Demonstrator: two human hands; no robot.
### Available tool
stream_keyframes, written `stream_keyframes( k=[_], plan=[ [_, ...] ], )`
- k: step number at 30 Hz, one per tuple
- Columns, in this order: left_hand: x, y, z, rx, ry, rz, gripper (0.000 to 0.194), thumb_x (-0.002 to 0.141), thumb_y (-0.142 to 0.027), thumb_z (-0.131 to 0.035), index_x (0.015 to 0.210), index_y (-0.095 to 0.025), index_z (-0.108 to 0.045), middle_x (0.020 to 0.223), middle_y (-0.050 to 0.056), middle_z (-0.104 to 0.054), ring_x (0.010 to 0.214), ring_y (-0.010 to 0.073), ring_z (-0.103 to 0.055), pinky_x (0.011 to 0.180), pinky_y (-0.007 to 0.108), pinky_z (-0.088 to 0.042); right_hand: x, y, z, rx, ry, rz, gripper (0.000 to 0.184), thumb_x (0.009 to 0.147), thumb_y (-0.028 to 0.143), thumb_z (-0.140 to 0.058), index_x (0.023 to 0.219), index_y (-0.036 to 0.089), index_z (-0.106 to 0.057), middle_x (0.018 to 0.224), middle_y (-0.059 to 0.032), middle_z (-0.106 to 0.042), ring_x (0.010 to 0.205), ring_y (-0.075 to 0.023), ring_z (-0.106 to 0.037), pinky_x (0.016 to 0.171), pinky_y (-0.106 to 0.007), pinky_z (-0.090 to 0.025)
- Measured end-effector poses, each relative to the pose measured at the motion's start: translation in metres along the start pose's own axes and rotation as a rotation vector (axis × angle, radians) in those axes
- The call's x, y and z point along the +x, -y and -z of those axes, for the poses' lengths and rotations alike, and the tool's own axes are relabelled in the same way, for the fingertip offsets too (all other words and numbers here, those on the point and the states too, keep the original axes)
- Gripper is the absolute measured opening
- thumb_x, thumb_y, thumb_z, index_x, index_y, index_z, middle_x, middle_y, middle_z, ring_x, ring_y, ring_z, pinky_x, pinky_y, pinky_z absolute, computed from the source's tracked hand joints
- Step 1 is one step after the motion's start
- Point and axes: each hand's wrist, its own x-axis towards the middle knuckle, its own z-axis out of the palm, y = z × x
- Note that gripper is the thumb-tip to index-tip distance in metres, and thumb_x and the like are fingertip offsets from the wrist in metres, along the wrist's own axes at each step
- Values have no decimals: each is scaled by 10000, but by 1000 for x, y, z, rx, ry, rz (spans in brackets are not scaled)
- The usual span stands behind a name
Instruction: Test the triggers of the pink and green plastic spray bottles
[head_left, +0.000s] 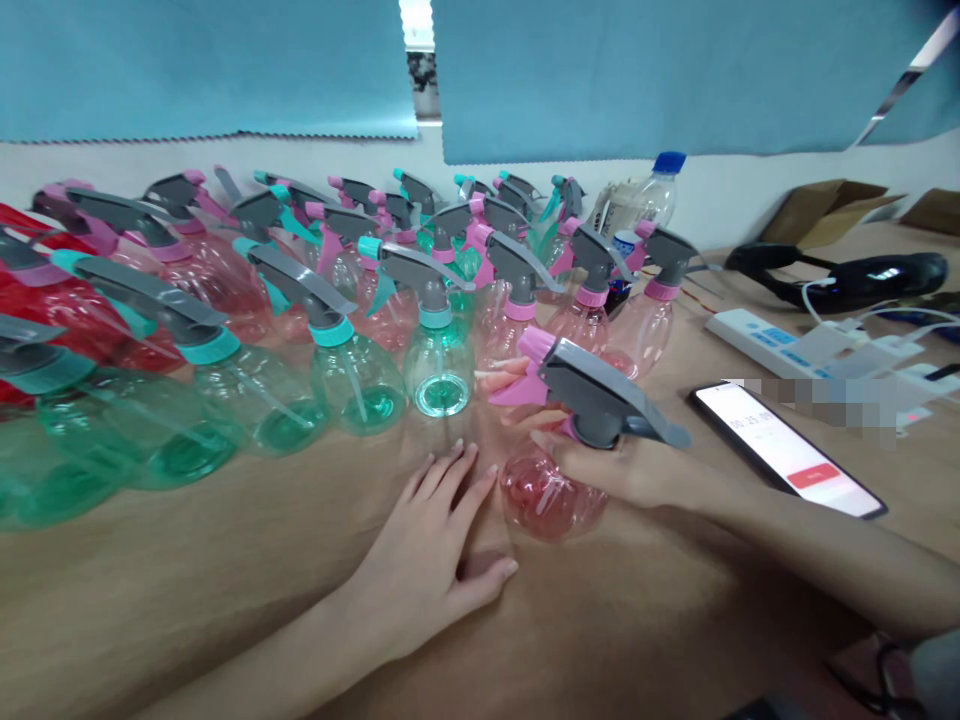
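Observation:
My right hand (600, 465) grips a pink spray bottle (551, 500) around its neck, under the grey and pink trigger head. The bottle is close to upright on the brown tabletop, and its nozzle points away to the left. Flat on the table to its left lies my left hand (427, 545), fingers spread and holding nothing. Just beyond those fingertips stands a green spray bottle (441, 365) with a teal collar. A second green spray bottle (360, 385) is beside it. Behind the held bottle are more pink spray bottles (645, 325).
Several more green and pink spray bottles crowd the left and back. At the right lie a phone (787, 450) with a lit timer, a white power strip (795, 340) with cables, and a black headset (862, 282). A blue-capped clear bottle (660, 195) and cardboard box (817, 212) stand behind.

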Motion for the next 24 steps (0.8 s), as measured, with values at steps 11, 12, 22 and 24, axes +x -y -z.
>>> stream_keyframes(
  k=[11, 12, 22, 24],
  plan=[
    [2, -1, 2, -2, 1, 3, 659, 842, -540, -552, 1359, -151, -428, 1481, 171, -339, 1337, 343, -335, 1063, 535, -296, 1, 2, 1, -26, -32, -1, 122, 664, 173, -473, 717, 254, -546, 675, 5, -606, 630, -167, -616, 685, -340, -571],
    [1, -1, 2, -5, -2, 6, 657, 841, -538, -554, 1359, -154, -430, 1480, 168, -342, 1336, 343, -337, 1063, 533, -296, 1, 2, 1, -29, -39, 1, 138, 658, 170, -476, 731, 253, -558, 693, 3, -617, 643, -169, -621, 687, -339, -571],
    [1, -2, 3, 6, 24, 10, 669, 859, -544, -532, 1374, -132, -419, 1485, 180, -327, 1344, 344, -319, 1070, 536, -285, 0, 1, 1, 1, -14, 33, 161, 642, 138, -478, 717, 243, -574, 737, 5, -627, 709, -154, -632, 662, -275, -569],
    [1, -1, 3, 10, 19, 5, 672, 858, -547, -533, 1371, -127, -422, 1483, 184, -329, 1343, 345, -321, 1070, 537, -284, 1, 1, 1, -1, -11, 34, 183, 643, 136, -472, 730, 238, -596, 781, -1, -652, 766, -160, -649, 688, -275, -570]
  ],
)
